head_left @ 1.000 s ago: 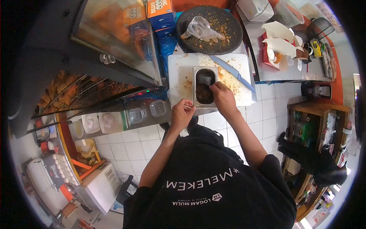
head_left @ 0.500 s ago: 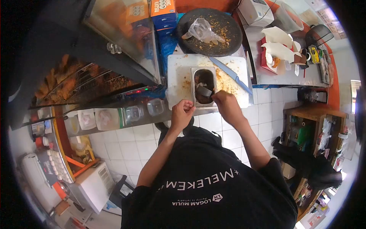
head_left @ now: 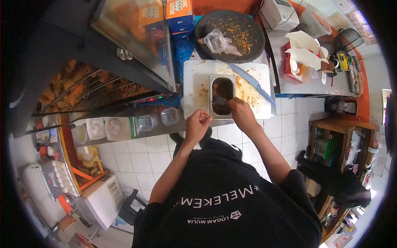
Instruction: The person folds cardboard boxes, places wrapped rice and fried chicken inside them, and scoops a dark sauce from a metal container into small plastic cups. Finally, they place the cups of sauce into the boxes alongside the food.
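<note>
A rectangular metal food pan [head_left: 211, 88] stands on the white cutting board [head_left: 194, 91], with dark brown, wet-looking contents. My right hand [head_left: 242, 113] is closed at the pan's near right edge, gripping a small grey scoop [head_left: 220, 101] whose flat end dips into the dark contents; its handle is mostly hidden by my fingers. At the near left corner, my left hand [head_left: 198, 124] pinches the pan's rim between thumb and fingers. A knife [head_left: 253, 82] with a blue-grey blade and blue handle lies diagonally on the board, right of the pan.
Beyond the board sits a round dark stone slab [head_left: 251, 31] with crumbs and a plastic bag [head_left: 218, 41]. A glass display case [head_left: 136, 41] holding fried food is on the left. Clear plastic tubs [head_left: 169, 116] line the near shelf. An open red-and-white box [head_left: 295, 62] stands right.
The scoop has sunk lower into the pan, and the pale material seen on it earlier no longer shows. My right hand has shifted slightly; my left stays at the corner.
</note>
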`<state>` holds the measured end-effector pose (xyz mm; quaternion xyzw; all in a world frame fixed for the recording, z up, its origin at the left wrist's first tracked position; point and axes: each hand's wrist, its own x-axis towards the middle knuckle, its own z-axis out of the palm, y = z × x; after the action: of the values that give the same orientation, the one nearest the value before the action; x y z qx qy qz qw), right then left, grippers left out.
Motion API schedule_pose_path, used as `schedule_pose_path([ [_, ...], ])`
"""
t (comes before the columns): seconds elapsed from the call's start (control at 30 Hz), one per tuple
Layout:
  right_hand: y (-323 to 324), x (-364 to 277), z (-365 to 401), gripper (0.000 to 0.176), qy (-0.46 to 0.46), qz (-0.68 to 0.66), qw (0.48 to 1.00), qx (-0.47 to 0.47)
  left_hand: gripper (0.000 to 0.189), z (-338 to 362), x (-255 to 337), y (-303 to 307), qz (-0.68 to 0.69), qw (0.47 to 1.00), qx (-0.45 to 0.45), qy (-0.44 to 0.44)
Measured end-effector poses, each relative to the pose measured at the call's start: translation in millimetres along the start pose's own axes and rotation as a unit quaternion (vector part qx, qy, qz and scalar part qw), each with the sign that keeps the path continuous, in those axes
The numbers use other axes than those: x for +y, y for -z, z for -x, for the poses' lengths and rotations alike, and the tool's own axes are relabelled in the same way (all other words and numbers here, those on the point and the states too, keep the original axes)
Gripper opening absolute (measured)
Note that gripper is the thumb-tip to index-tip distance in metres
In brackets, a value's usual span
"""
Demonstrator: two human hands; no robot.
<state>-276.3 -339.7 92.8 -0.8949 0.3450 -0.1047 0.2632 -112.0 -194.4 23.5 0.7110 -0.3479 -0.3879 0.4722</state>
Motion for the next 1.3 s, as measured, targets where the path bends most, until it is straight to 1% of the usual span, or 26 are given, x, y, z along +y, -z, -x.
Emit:
schedule_pose_path([
  [0.1,10.7,-6.1,-3.3,0.011,0.003,-0.012,0.998,0.058,0.024,1.2,4.2,1.5,-0.003,0.999,-0.029,0.020],
  [0.17,26.1,-20.4,-1.2,0.011,-0.009,-0.033,0.995,0.095,0.024,1.4,7.7,1.1,-0.003,1.000,-0.024,0.007],
  [0.27,48.3,-42.8,2.8,0.011,-0.045,-0.047,0.994,0.093,0.024,2.2,6.3,1.4,0.004,1.000,-0.019,-0.002],
  [0.33,46.9,-42.4,3.6,0.012,-0.046,-0.026,0.998,0.043,0.023,1.4,6.1,1.2,0.004,1.000,-0.021,-0.004],
  [0.4,25.7,-34.1,4.6,0.013,-0.048,0.000,0.999,0.010,0.024,1.1,10.1,3.0,-0.004,1.000,-0.027,-0.003],
  [0.43,7.3,-24.4,4.1,0.014,-0.042,0.013,0.999,0.005,0.023,0.2,7.5,2.5,0.000,1.000,-0.021,0.000],
  [0.53,-11.5,-17.5,1.4,0.013,-0.004,0.021,0.999,0.046,0.021,-1.9,-0.1,-0.6,0.016,1.000,-0.010,0.000],
  [0.57,-6.1,-20.0,-0.7,0.012,0.009,0.025,0.999,0.046,0.021,-2.4,2.5,-0.3,0.021,1.000,-0.009,-0.003],
  [0.67,14.3,-32.0,3.0,0.013,-0.015,0.014,0.999,0.036,0.023,-1.8,12.2,3.2,0.004,1.000,-0.022,0.009],
  [0.77,-6.3,-18.1,9.4,0.014,0.012,0.014,0.999,0.038,0.025,-0.2,9.2,3.2,0.005,1.000,-0.025,0.014],
  [0.87,-0.9,-21.7,12.0,0.015,0.006,0.001,0.999,0.052,0.028,-5.4,5.0,1.5,0.009,1.000,-0.026,0.001],
  [0.9,7.9,-28.0,12.2,0.015,-0.040,0.009,0.999,0.020,0.029,-4.0,2.9,2.8,0.004,1.000,-0.027,0.002],
  [1.0,-10.2,-12.3,16.3,0.015,-0.011,-0.006,1.000,0.000,0.032,-2.8,1.5,2.5,-0.005,1.000,-0.024,-0.008],
  [1.03,-13.2,-8.6,18.4,0.015,-0.040,0.008,0.999,-0.031,0.032,-3.1,3.6,2.7,-0.005,0.999,-0.032,0.000],
  [1.13,18.0,-23.3,20.7,0.022,-0.040,-0.025,0.999,-0.024,0.032,8.1,18.2,17.3,0.003,0.999,-0.047,0.025],
  [1.17,37.2,-31.3,22.8,0.032,-0.023,-0.013,1.000,0.001,0.031,14.6,17.0,27.3,0.008,0.998,-0.051,0.029],
  [1.2,49.6,-28.2,27.7,0.032,-0.046,-0.056,0.997,0.014,0.029,23.0,14.3,38.1,0.014,0.998,-0.054,0.034],
  [1.27,72.8,-18.0,33.7,0.032,-0.087,-0.142,0.985,0.038,0.023,47.6,-0.7,66.5,-0.034,0.995,-0.074,0.051],
  [1.3,91.1,-24.1,31.4,0.029,-0.149,-0.140,0.979,0.015,0.022,64.3,-10.8,79.9,-0.014,0.992,-0.070,0.107],
])
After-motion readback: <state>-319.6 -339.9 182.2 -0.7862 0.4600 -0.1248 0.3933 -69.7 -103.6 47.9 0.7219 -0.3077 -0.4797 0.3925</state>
